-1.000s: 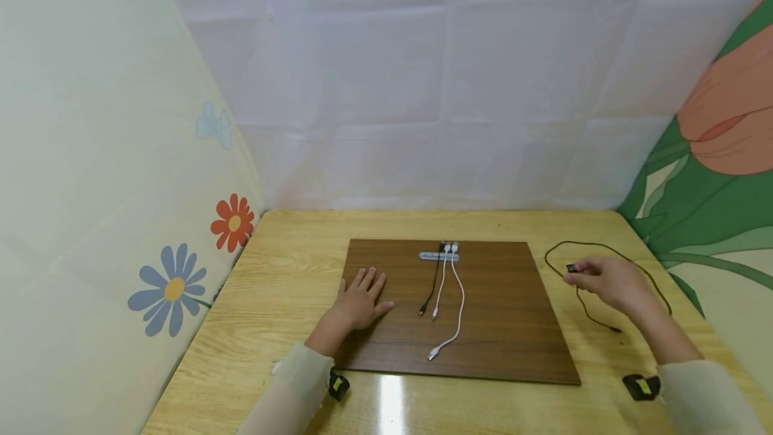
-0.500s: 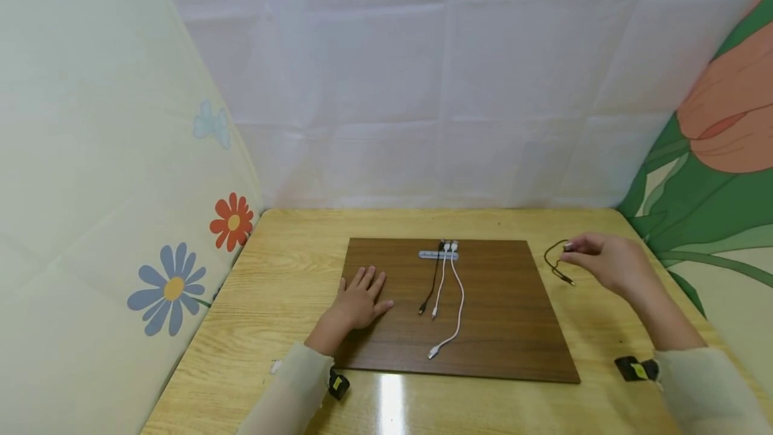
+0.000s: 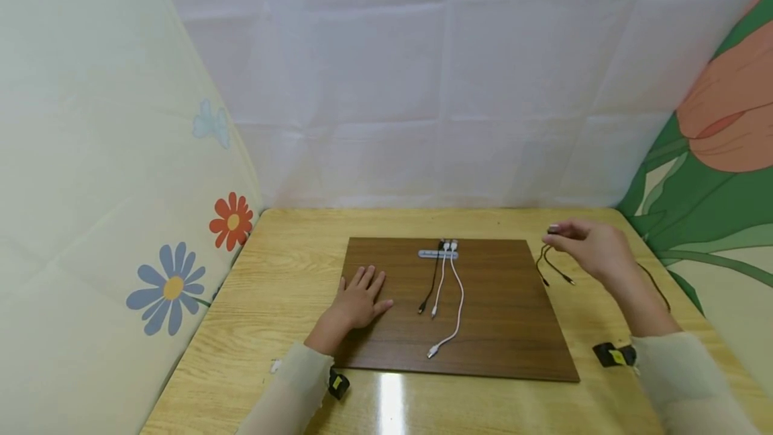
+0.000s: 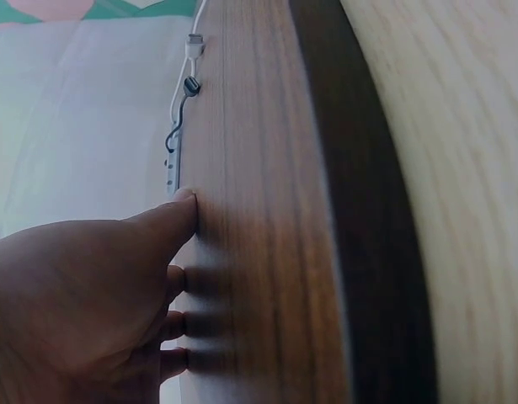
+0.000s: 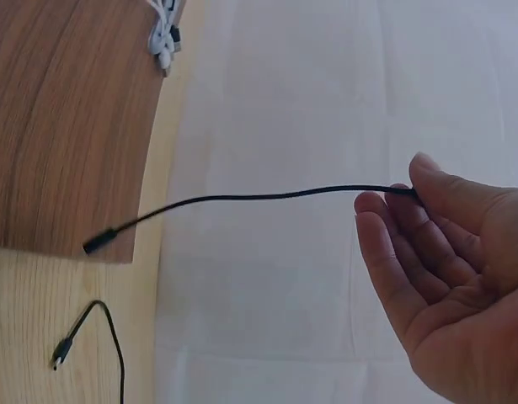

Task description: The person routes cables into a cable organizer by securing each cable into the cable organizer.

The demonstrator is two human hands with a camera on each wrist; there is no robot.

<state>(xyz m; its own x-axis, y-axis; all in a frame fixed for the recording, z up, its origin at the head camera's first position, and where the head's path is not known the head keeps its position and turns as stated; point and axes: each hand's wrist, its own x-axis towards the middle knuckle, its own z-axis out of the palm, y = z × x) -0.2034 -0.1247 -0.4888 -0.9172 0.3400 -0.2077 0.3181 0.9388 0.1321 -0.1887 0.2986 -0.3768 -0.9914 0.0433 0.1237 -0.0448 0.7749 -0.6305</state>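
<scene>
My right hand (image 3: 594,250) pinches a black cable (image 5: 275,196) between thumb and fingers, right of the board. One stretch hangs from the fingertips to a black end piece (image 5: 100,242), which overlaps the board's corner in the right wrist view. Below it, a black plug with a metal tip (image 5: 63,349) is over the table. My left hand (image 3: 356,304) lies with fingers spread on the left part of the dark brown wooden board (image 3: 501,307). Near the board's back edge a pale cable holder strip (image 3: 427,254) carries a black cable (image 3: 432,287) and two white cables (image 3: 462,294).
The light wood table (image 3: 302,247) surrounds the board. A white cloth (image 3: 374,119) hangs behind, and flower-printed sheets (image 3: 172,288) flank both sides. A small white scrap (image 3: 276,366) lies by the left sleeve. More black cable (image 3: 657,287) shows beyond the right wrist.
My right hand has moved up and left toward the board's back right corner, lifting the black cable, whose loop on the table has drawn in. The left hand stays put.
</scene>
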